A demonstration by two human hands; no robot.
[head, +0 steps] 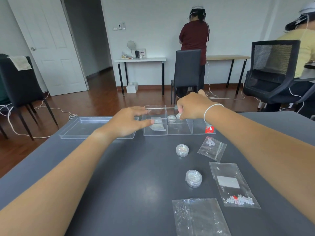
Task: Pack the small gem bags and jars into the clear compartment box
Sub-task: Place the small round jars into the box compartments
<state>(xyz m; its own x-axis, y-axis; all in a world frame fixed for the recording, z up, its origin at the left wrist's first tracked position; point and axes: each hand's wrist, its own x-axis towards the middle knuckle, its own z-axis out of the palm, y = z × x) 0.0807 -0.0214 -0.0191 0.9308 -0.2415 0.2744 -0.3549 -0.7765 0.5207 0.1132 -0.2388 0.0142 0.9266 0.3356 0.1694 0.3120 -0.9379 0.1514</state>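
Table (119, 167): two jars (182, 150), three bags (212, 148) (box (179, 132) holds more).

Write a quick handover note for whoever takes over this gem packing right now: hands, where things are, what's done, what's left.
Right hand: lowering a small jar into the clear compartment box, beside the packed jar.
Left hand: open, at the box's left end.
Done: one bag in the left compartment, one jar in the middle.
Left on the table: two jars, three bags.
Lid lies left of the box.
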